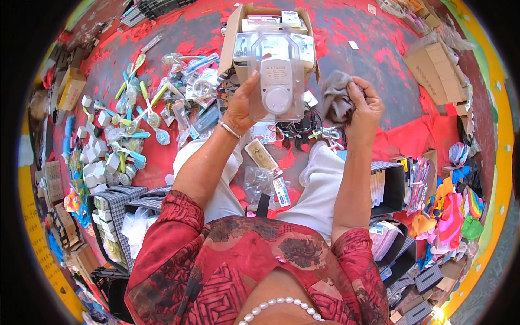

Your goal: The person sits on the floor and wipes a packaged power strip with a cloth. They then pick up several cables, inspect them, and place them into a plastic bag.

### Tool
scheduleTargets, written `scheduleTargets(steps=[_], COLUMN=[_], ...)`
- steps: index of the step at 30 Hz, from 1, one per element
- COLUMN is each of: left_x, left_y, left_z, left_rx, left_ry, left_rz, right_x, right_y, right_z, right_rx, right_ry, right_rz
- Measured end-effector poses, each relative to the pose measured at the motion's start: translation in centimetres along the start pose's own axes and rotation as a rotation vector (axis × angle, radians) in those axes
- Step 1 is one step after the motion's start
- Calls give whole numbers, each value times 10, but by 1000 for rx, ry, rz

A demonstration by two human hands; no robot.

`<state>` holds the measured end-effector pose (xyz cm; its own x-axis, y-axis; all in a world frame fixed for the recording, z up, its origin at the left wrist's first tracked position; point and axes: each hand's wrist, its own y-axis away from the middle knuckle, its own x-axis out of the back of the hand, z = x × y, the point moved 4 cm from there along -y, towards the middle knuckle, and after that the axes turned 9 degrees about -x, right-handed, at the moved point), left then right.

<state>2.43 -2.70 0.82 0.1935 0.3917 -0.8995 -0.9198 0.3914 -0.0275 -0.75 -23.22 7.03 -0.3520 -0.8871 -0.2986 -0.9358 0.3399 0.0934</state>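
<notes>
A clear plastic package, with a pale device seen in it, is held upright by the left hand; the fingers are closed on its left side, and their full placement behind the plastic cannot be told. The package is located ahead of the person, in front of an open carton, which is partly covered by it in the view. A crumpled grey cloth is pinched between the thumb and fingers of the right hand, to the right of the package and apart from it. Black cables are noted on the floor below. Small white boxes are found heaped at the left, and a closed cardboard box is observed at the far right.
</notes>
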Motion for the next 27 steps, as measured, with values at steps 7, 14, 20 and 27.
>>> scheduleTargets(steps=[7, 14, 20, 27], left_x=[-2, -9, -11, -3], left_y=[2, -2, 3, 0], left_z=[-19, 6, 0, -15], left_rx=[79, -155, -192, -89], left_ry=[-112, -325, -761, -577], left_rz=[-39, -87, -144, -134], right_x=[-49, 14, -9, -45], right_y=[9, -8, -2, 2], right_z=[10, 8, -4, 17], right_rx=[488, -16, 92, 544], right_ry=[894, 675, 412, 1084], right_rz=[-510, -198, -227, -576])
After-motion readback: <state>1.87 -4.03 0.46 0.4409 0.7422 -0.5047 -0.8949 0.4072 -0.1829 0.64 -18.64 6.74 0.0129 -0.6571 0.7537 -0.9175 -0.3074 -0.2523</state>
